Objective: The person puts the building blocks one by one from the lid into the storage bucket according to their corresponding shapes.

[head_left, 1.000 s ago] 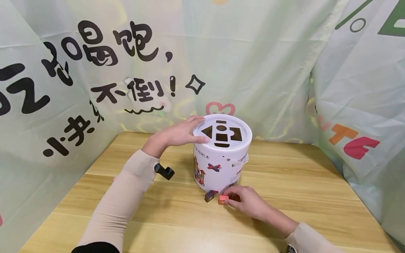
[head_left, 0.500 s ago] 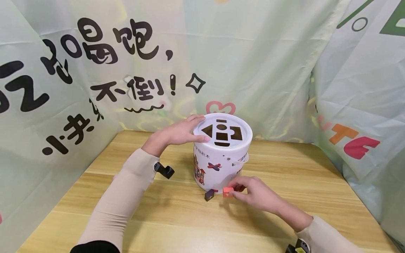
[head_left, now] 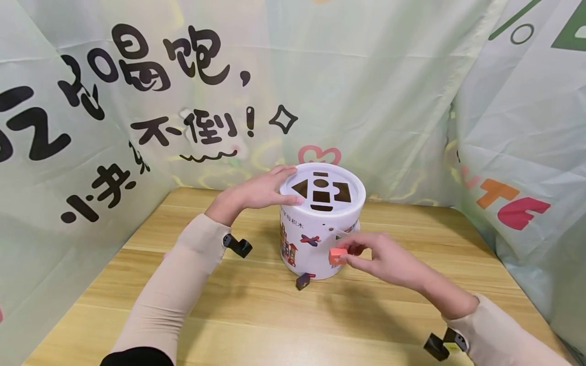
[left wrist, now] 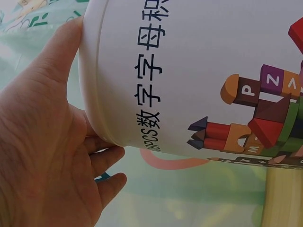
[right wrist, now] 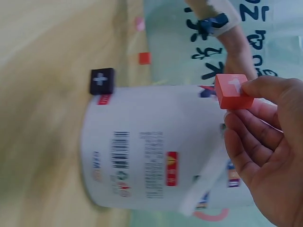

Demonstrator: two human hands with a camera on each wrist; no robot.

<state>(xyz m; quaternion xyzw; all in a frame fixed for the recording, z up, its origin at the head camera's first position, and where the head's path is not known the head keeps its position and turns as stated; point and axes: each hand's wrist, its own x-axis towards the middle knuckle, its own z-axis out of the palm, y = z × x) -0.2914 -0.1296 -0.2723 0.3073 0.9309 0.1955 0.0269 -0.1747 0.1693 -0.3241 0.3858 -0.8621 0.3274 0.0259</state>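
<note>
Beside the white bucket (head_left: 316,259), the right hand (head_left: 382,259) pinches a red-orange cube (head_left: 338,256), now clear of the wooden table (head_left: 256,315), while the left hand (head_left: 261,192) spreads over the rim of the lid (head_left: 345,207). At the bucket's foot a dark plus-marked block (right wrist: 102,81) is left lying, unheld. Nothing inside shows through the dark cutouts (head_left: 321,196), and a small red shape (right wrist: 144,58) is too blurred to name.

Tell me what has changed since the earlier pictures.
The right hand, pinching the red block, has lifted it from the table, up and slightly right in the head view. The left hand still holds the bucket; the bucket and dark block stayed put.
</note>
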